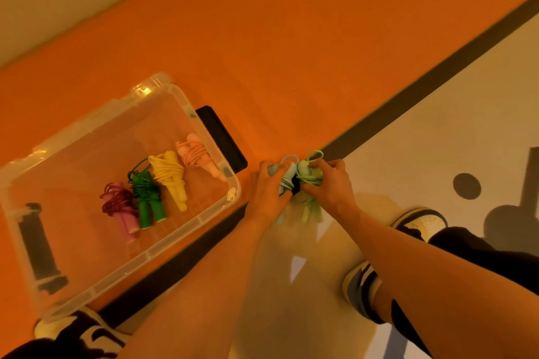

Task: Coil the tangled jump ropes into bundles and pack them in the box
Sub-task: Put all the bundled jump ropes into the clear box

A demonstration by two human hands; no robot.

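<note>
The two jump ropes not yet packed are coiled bundles held side by side and touching, just right of the box: a light blue bundle point(287, 177) and a light green bundle point(311, 175), each with a loop of cord poking up above the knuckles and its handle ends showing blurred below the hands. The left hand point(268, 189) has its fingers curled round the light blue bundle, and the right hand point(329, 183) grips the light green bundle the same way, so both hands are closed on rope. Both forearms reach forward from the lower edge of the view. To the left, the clear plastic box point(145, 255) stands open on the orange floor point(291, 52), and four coiled bundles lie in a row on its bottom: a purple bundle point(121, 207), a dark green bundle point(147, 195), a yellow bundle point(170, 176) and a pink bundle point(197, 156), each touching or just beside the next. A flat black piece point(221, 140) sits against the box's far right end. A dark stripe point(437, 73) divides the orange floor from a pale floor point(437, 154), above which the hands hang. A shoe point(420, 223) stands near the right forearm, and another shoe point(75, 329) sits by the box's near corner.
</note>
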